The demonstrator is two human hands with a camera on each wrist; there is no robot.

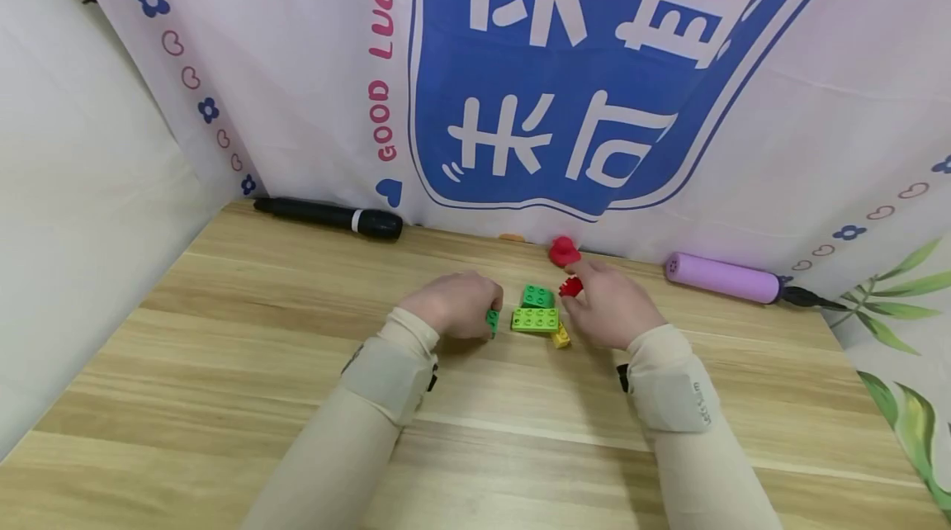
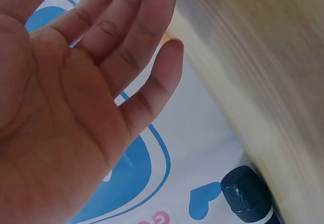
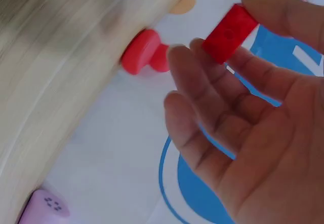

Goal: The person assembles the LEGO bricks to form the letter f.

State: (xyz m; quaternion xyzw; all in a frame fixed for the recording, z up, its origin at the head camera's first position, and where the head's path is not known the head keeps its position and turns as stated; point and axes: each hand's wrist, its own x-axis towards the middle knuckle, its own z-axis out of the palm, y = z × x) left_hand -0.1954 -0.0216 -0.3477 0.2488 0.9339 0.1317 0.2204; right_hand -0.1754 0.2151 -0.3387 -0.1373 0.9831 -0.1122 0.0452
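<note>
My left hand [image 1: 459, 305] pinches a small green toy brick [image 1: 493, 321] just above the table; in the left wrist view its fingertips run out of the top of the frame. A red toy brick [image 1: 570, 287] is pinched between the thumb and fingers of my right hand [image 1: 612, 307], and the right wrist view shows its flat side. Between the hands lie a green brick [image 1: 537, 296], a longer lime-green brick [image 1: 535, 319] and a small yellow brick [image 1: 560, 337], partly behind the lime one. Just beyond my right fingertips sits a red rubber duck [image 1: 564, 251].
Along the back edge of the wooden table [image 1: 223, 365] lie a black pump-like tube [image 1: 327, 216] on the left and a purple pump [image 1: 724, 277] on the right. A printed cloth [image 1: 319, 84] hangs behind, with an orange piece [image 1: 511, 238] at its foot.
</note>
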